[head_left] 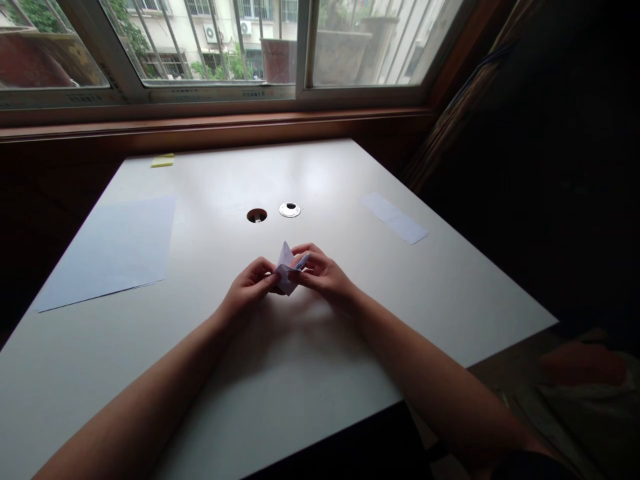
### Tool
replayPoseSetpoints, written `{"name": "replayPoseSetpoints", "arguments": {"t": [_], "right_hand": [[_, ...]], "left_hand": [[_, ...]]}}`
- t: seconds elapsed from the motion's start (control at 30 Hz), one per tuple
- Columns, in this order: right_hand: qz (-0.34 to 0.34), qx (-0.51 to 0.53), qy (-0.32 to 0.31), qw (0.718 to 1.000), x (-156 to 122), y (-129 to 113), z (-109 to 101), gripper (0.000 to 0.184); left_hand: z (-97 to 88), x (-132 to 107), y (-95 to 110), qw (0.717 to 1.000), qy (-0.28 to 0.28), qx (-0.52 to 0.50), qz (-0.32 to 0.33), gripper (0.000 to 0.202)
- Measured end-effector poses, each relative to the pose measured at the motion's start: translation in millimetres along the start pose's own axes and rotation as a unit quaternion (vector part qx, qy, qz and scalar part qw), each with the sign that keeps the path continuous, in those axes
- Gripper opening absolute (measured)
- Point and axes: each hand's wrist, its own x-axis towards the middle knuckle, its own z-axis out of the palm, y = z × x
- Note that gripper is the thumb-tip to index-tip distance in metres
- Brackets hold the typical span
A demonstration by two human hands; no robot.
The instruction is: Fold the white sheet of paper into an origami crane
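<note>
Folded paper [287, 272] sits pinched between the left hand [250, 288] and right hand [323, 272], raised just above the white table [300, 360] so fingertips can work its flaps.

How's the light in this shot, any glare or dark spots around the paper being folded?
Head view: daylight from the window backlights the scene; soft glare lies on the table; the room's right side is nearly black; the folded paper between left hand and right hand is dim but readable; the window frame bows from lens distortion.
</note>
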Motion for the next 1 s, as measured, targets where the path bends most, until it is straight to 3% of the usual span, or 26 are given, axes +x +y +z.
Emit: {"name": "replayPoseSetpoints", "arguments": {"t": [0.47,0.83,1.0], "right_hand": [[-0.087,-0.063,-0.028,0.994,-2.6,1.1,-4.9,0.029],[-0.204,-0.181,0.012,0.962,-4.4,-7.2,-1.4,0.02],[-0.229,-0.189,-0.001,0.955,-2.9,-7.0,-2.3,0.02]], "left_hand": [[-1.0,1.1,4.0,0.993,-0.031,-0.111,-0.037,0.019],[1.1,-0.1,8.6,0.991,-0.027,-0.12,-0.051,0.019],[1.5,-0.5,8.3,0.991,-0.01,-0.12,-0.051,0.021]]}}
